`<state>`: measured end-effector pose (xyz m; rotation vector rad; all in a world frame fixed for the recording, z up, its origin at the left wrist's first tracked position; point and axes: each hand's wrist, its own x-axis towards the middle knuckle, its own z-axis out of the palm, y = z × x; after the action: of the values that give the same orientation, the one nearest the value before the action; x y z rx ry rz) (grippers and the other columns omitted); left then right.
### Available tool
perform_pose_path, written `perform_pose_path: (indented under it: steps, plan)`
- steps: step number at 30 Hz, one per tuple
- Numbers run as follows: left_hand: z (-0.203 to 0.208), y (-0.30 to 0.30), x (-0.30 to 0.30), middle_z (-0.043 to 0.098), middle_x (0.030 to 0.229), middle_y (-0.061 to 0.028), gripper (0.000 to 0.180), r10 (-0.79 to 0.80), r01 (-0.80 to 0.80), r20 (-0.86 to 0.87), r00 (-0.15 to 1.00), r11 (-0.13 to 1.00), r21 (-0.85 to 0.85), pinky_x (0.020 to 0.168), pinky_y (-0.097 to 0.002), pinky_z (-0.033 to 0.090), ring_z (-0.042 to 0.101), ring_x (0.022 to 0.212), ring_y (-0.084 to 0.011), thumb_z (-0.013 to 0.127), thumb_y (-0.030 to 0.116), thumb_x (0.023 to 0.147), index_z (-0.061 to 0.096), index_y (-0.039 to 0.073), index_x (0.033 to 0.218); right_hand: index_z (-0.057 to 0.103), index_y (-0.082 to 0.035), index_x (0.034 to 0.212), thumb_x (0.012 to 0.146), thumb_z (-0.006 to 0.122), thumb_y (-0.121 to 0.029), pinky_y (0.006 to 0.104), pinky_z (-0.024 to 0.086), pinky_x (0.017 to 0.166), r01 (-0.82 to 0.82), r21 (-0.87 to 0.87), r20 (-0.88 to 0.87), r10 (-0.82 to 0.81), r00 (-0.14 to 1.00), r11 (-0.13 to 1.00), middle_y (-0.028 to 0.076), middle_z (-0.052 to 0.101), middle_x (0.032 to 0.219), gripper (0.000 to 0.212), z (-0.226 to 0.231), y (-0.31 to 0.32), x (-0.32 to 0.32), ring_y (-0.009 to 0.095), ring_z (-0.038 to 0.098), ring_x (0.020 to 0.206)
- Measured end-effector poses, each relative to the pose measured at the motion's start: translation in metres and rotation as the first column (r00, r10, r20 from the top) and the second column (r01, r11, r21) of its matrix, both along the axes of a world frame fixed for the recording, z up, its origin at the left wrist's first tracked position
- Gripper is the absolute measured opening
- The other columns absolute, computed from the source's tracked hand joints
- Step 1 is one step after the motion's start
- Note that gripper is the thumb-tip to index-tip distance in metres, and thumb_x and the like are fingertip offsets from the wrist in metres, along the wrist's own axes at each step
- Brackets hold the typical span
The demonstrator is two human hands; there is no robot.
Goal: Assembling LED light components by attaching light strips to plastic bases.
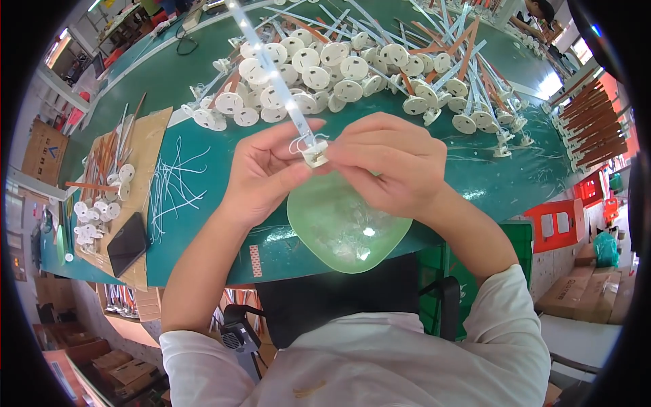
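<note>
My left hand [268,169] grips a small white plastic base [315,154] joined to a long light-blue strip [281,91] with bright spots along it. The strip rises away from me at a slant, and thin white wire loops around its lower end. My right hand [393,159] is closed at the base's right side, fingertips pinched against it; whether they hold a wire or the base itself is hidden. Below both hands, a pale green bowl [349,230] sits at the table's near edge, its contents too unclear to name.
A large heap of white round-ended strips [312,74] covers the far table. Loose white wires [175,183] lie at left, beside cardboard [154,156] bearing a dark phone [129,243] and more round pieces [98,210]. Brown strips [593,122] stand in a row at right. A person [539,17] is at far right.
</note>
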<state>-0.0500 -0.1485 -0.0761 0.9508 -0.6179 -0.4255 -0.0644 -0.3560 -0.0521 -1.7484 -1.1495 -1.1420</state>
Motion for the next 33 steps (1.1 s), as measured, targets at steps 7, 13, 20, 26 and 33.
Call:
perform_pose_path:
  steps: [7, 13, 20, 26, 33]
  plan:
    - [-0.003, 0.004, 0.008, 0.067, 0.116, -0.0171, 0.056, 0.175, -0.179, 0.068, 0.982, 0.982, 0.059, 0.1, -0.0379, 0.05, 0.065, 0.11, -0.0237, 0.071, 0.0, 0.083, 0.049, -0.004, 0.135, 0.071, -0.001, 0.091, 0.066, 0.081, 0.0, 0.0285, 0.055, 0.057, 0.226, -0.041, -0.265, -0.229, 0.937, 0.973, 0.011, 0.07, 0.08, 0.027, 0.004, -0.004, -0.007, 0.023, 0.069, 0.069]
    - [-0.003, 0.011, 0.015, 0.065, 0.118, -0.0223, 0.063, 0.251, -0.271, 0.12, 0.961, 0.941, 0.203, 0.09, -0.0331, 0.051, 0.065, 0.103, -0.0221, 0.072, 0.01, 0.086, 0.044, 0.0, 0.141, 0.07, 0.0, 0.087, 0.068, 0.079, -0.012, 0.0346, 0.053, 0.062, -0.216, -0.567, -0.683, -0.307, 0.663, 0.795, 0.014, 0.067, 0.076, 0.025, 0.013, -0.023, -0.008, 0.026, 0.067, 0.066]
    - [-0.005, 0.01, 0.016, 0.069, 0.114, -0.0165, 0.058, 0.215, -0.219, 0.042, 0.976, 0.957, 0.192, 0.085, -0.0296, 0.052, 0.066, 0.099, -0.0188, 0.071, 0.002, 0.085, 0.049, -0.002, 0.138, 0.07, -0.002, 0.083, 0.071, 0.07, -0.006, 0.0352, 0.051, 0.066, -0.422, -0.512, -0.782, -0.202, 0.59, 0.749, 0.011, 0.067, 0.074, 0.013, 0.005, -0.019, -0.007, 0.027, 0.066, 0.069]
    - [-0.005, 0.004, 0.014, 0.066, 0.12, -0.0198, 0.056, 0.252, -0.252, 0.014, 0.968, 0.958, 0.139, 0.084, -0.0304, 0.051, 0.066, 0.096, -0.0214, 0.07, 0.002, 0.086, 0.048, -0.002, 0.137, 0.068, -0.002, 0.08, 0.073, 0.068, -0.004, 0.0343, 0.051, 0.064, -0.425, -0.386, -0.822, -0.096, 0.561, 0.819, 0.01, 0.066, 0.071, 0.008, 0.007, -0.02, -0.007, 0.026, 0.066, 0.067]
    - [-0.003, 0.006, 0.013, 0.065, 0.119, -0.0197, 0.056, 0.19, -0.189, 0.005, 0.982, 0.976, 0.107, 0.087, -0.0334, 0.053, 0.066, 0.097, -0.023, 0.071, 0.006, 0.086, 0.047, -0.002, 0.136, 0.066, -0.001, 0.086, 0.077, 0.068, -0.001, 0.0261, 0.055, 0.072, -0.301, -0.247, -0.895, -0.098, 0.435, 0.921, 0.008, 0.071, 0.076, 0.009, 0.019, -0.016, -0.01, 0.015, 0.071, 0.073]
